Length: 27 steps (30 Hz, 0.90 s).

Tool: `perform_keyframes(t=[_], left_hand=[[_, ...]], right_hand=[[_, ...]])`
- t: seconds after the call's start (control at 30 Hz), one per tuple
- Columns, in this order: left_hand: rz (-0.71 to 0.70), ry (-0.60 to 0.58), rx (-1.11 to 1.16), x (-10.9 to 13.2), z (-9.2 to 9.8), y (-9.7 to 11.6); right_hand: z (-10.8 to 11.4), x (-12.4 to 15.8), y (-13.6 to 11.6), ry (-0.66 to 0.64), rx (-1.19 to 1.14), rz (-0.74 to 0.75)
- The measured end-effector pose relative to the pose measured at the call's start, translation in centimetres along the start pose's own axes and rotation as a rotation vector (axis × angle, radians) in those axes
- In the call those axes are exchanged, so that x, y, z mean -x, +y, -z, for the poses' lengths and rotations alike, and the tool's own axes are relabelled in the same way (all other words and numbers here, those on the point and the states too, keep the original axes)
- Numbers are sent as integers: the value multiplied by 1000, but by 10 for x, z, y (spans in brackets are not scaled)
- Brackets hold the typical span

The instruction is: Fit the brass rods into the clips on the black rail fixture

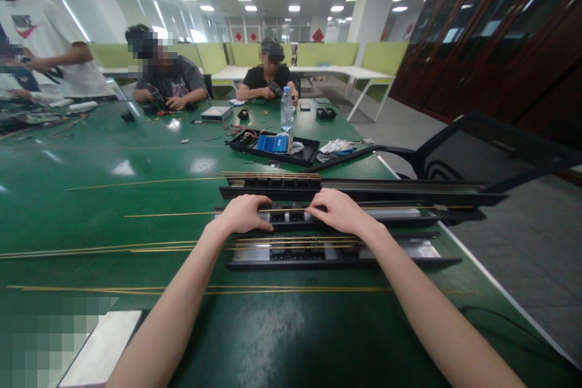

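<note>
Three long black metal channels lie side by side across the table. My left hand (pixel 245 213) curls over the middle channel (pixel 395 213), its thumb and fingers on either side beside small black blocks (pixel 296 213) seated in it. A thin brass rod (pixel 168 214) runs along these blocks and out to the left. At the blocks' right end, my right hand (pixel 335 211) is closed in a pinch on this rod; the fingertips partly hide the contact. Brass rods (pixel 182 247) also lie along the near channel (pixel 422 250) and the far channel (pixel 386 191), which both hold black blocks.
Beyond the channels are a black tray (pixel 304 154) with a blue item, a water bottle (pixel 286 109) and gloves (pixel 336 150). Loose rods (pixel 113 288) lie nearer me. A black mesh chair (pixel 495 145) stands right. Other people work across the green table (pixel 254 333).
</note>
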<state>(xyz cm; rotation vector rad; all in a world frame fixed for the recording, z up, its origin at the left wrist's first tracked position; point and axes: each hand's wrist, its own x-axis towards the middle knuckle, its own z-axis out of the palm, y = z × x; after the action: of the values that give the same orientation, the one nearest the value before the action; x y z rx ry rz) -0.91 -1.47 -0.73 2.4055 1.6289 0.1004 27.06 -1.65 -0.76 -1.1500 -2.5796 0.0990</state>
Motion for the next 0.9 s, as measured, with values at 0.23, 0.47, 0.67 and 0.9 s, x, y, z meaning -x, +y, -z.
perform_keyframes(t=[0.23,0.47,0.67,0.9], left_hand=[[-6,4,-2,-1,-2,-2],[-10,2,1,-1,-3,-4],[-7,-1,-2,-1,-2,-3],[-3,-4,-10,0,-1,-1]], right_hand=[[2,2,4,-11,-15,-19],[5,4,7,-35,-26,-45],[10,7,20,-58,-90,-55],[13,10,31,-48,-144,-17]])
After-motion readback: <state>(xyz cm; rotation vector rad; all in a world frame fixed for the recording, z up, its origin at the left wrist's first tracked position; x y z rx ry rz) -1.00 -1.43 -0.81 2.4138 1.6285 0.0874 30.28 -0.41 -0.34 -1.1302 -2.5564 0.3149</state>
